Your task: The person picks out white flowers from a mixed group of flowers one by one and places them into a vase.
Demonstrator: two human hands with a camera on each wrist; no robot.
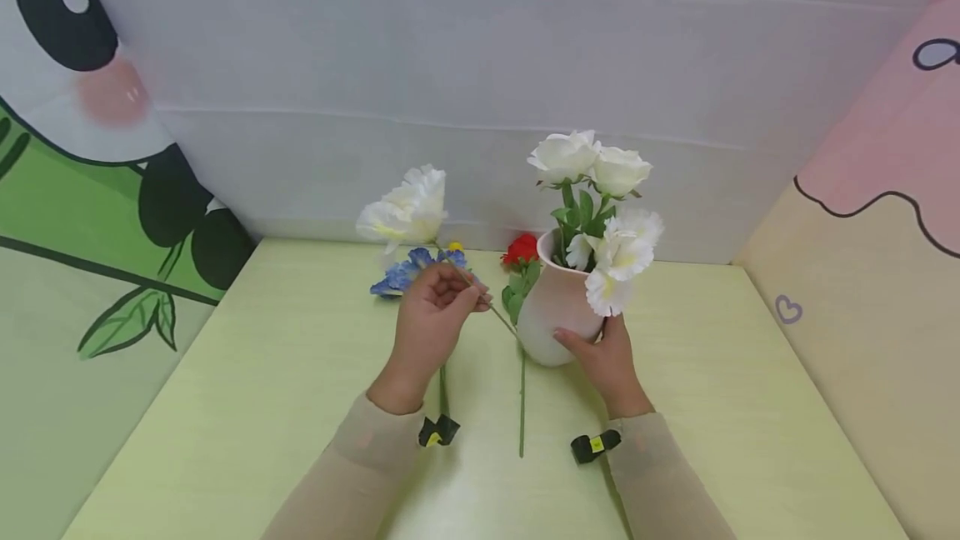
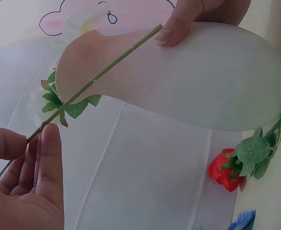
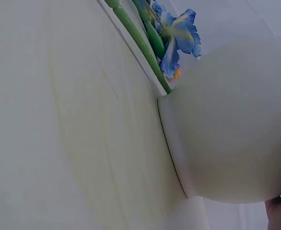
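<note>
My left hand [image 1: 431,319] pinches the thin green stem [image 2: 107,69] of an artificial white flower [image 1: 408,205] between thumb and fingers. Its ruffled bloom is up to the left, and the stem slants down to the right, crossing in front of the vase in the left wrist view. With my right hand [image 1: 611,365] I hold the pale pink-and-white vase [image 1: 551,315] low on its side; the vase leans a little. Two white roses [image 1: 566,158] and a ruffled white flower [image 1: 626,252] stand in its mouth. Whether its base touches the table cannot be told.
Behind the vase a red rose [image 1: 520,250] lies on the pale table [image 1: 247,432], its stem reaching toward the front. Blue flowers [image 1: 405,272] lie behind my left hand, with a small yellow bloom [image 1: 455,247] beside them. Printed cloth walls enclose the back and sides.
</note>
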